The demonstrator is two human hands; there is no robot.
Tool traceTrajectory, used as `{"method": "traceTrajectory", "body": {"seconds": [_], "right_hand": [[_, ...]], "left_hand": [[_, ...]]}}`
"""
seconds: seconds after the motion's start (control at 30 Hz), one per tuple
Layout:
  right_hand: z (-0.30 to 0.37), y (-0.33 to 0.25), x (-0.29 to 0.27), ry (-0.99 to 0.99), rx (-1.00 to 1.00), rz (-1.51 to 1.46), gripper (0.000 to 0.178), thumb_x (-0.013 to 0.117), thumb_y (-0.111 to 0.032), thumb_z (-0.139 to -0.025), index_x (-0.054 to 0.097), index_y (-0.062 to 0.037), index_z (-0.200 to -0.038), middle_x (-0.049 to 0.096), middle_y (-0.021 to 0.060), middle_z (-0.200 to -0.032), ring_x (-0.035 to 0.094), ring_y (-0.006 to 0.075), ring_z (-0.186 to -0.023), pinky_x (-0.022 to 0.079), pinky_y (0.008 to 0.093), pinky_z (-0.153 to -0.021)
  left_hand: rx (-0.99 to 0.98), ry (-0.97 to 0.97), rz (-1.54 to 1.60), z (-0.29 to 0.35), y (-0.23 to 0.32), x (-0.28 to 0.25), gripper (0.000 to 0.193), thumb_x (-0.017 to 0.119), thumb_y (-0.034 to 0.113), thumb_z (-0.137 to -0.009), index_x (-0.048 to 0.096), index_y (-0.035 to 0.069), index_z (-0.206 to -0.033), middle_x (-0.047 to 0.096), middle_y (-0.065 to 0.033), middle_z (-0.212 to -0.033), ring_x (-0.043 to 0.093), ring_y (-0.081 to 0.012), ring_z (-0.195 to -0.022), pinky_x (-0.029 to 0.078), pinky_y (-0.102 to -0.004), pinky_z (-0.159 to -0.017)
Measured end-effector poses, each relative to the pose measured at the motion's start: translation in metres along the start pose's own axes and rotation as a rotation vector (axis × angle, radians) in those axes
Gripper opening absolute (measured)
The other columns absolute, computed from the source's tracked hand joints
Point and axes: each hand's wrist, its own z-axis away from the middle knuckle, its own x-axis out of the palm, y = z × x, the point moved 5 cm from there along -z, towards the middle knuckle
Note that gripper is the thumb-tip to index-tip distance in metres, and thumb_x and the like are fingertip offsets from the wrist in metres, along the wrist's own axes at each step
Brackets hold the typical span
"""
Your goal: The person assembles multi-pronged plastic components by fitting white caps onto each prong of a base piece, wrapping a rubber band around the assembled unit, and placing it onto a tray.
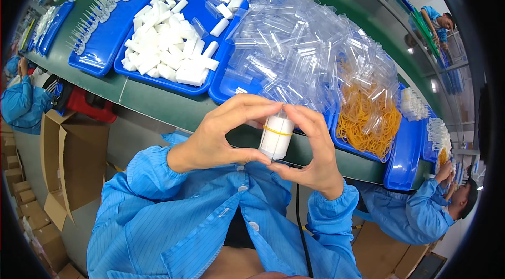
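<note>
Between both hands I hold a bundle of white blocks [275,139] with a yellow rubber band around its middle and clear plastic at its ends. My left hand [223,132] grips it from the left, thumb at the lower end and fingers at the upper end. From the right, my right hand [314,147] pinches the same two ends. Just beyond lies a big heap of clear plastic sleeves [294,42]. Yellow rubber bands [366,124] are piled to its right, with some sleeves on top.
White blocks [168,45] fill a blue tray [197,88] at the left. Clear stemmed plastic parts [108,3] line another tray [92,63]. A blue tray [405,158] stands at the right. An open cardboard box [79,158] is at lower left; a co-worker [415,210] sits at right.
</note>
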Motion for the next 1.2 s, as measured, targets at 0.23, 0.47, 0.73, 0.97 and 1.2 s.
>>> {"method": "traceTrajectory", "body": {"seconds": [0.23,0.47,0.73,0.97,1.2], "right_hand": [[0.004,0.004,-0.002,0.014,-0.053,0.019,0.075,0.091,-0.009,-0.060,0.060,-0.0033,-0.129,0.065,0.0175,-0.123,0.062,0.0318,-0.113,0.052,0.0393,-0.094],[0.013,0.003,0.003,0.267,-0.207,0.196,0.081,0.089,-0.005,-0.066,0.048,-0.0054,-0.136,0.052,0.0238,-0.138,0.058,0.0345,-0.119,0.054,0.0390,-0.092],[0.017,0.015,-0.006,0.101,0.199,-0.308,0.056,0.079,-0.002,-0.080,0.057,0.0004,-0.131,0.057,0.0204,-0.131,0.060,0.0252,-0.115,0.056,0.0316,-0.087],[0.018,0.027,-0.013,0.174,0.292,-0.580,0.051,0.077,0.001,-0.081,0.058,0.0039,-0.128,0.059,0.0213,-0.128,0.063,0.0268,-0.113,0.059,0.0332,-0.088],[0.015,0.031,-0.009,0.124,0.220,-0.591,0.051,0.077,0.003,-0.081,0.057,0.0042,-0.128,0.059,0.0258,-0.129,0.062,0.0304,-0.116,0.060,0.0361,-0.089]], "left_hand": [[0.057,-0.051,-0.135,-0.001,0.005,0.003,0.089,0.092,0.024,-0.064,0.052,0.002,-0.141,0.058,-0.0159,-0.131,0.060,-0.0246,-0.116,0.053,-0.0355,-0.094],[-0.429,0.077,0.634,0.011,-0.018,0.019,0.067,0.077,0.003,-0.083,0.042,-0.005,-0.139,0.047,-0.0185,-0.142,0.061,-0.0266,-0.115,0.050,-0.0396,-0.100],[-0.117,0.107,0.100,0.013,-0.007,0.010,0.053,0.076,-0.003,-0.081,0.056,-0.002,-0.130,0.050,-0.0159,-0.131,0.054,-0.0256,-0.123,0.049,-0.0387,-0.105],[-0.034,0.144,0.016,0.010,-0.011,0.000,0.051,0.083,0.000,-0.074,0.065,-0.002,-0.121,0.064,-0.0183,-0.121,0.064,-0.0270,-0.112,0.054,-0.0365,-0.095],[0.297,0.204,-0.321,0.009,0.003,-0.002,0.049,0.084,0.004,-0.071,0.069,0.001,-0.117,0.067,-0.0189,-0.117,0.069,-0.0305,-0.100,0.058,-0.0361,-0.082]]}}
